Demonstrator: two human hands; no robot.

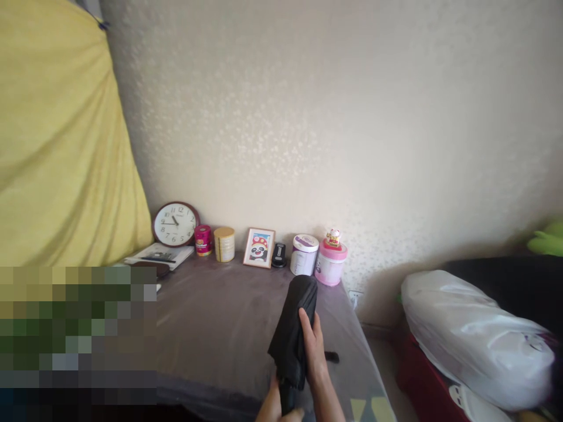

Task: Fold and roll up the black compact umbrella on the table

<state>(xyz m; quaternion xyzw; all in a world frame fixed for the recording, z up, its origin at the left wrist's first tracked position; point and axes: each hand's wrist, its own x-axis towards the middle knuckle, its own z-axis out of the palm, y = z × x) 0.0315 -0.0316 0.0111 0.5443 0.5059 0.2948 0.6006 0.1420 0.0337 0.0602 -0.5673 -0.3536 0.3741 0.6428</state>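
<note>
A folded black umbrella is held upright at a slant over the table, its top toward the wall. Around its dark handle, at the bottom edge of the view, my left hand is closed; part of that hand is cut off. My right hand wraps the right side of the folded cloth, with its far fingers hidden behind it. Just right of this hand a small black strip shows over the table; I cannot tell whether it belongs to the umbrella.
Along the wall, the grey-covered table bears a clock, a pink can, a yellow can, a framed panda picture, a black object and two tubs. A white plastic bag bulges at right.
</note>
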